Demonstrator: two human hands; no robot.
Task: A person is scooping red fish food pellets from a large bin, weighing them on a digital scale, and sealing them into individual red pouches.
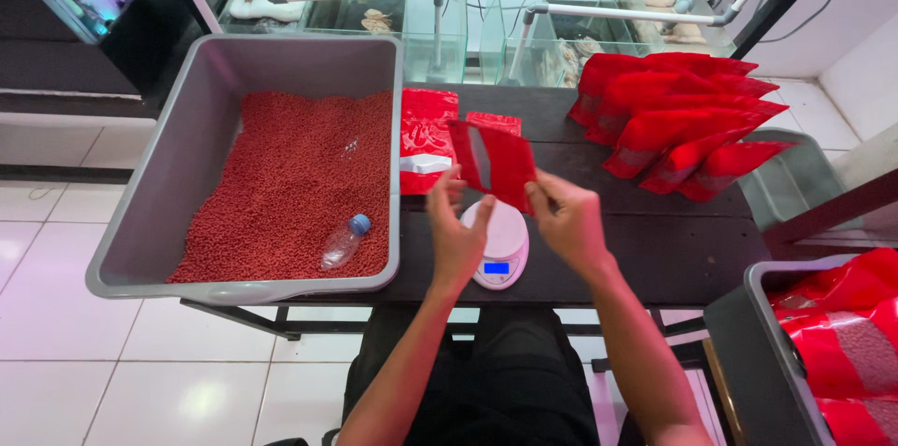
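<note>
Both my hands hold one flat red pouch (496, 162) with a clear window strip, tilted above a small white kitchen scale (500, 250) with a blue display. My left hand (451, 226) pinches the pouch's lower left edge. My right hand (567, 218) grips its lower right edge. To the left stands a large grey tub (201, 109) filled with small red pellets (290, 184); a clear plastic bottle with a blue cap (342, 241) lies in them.
A stack of flat red pouches (428, 137) with a white tag lies behind the scale on the dark table (673, 240). A pile of empty red pouches (678, 119) sits at the back right. A grey bin with filled red bags (847, 343) stands at lower right. Glass tanks line the back.
</note>
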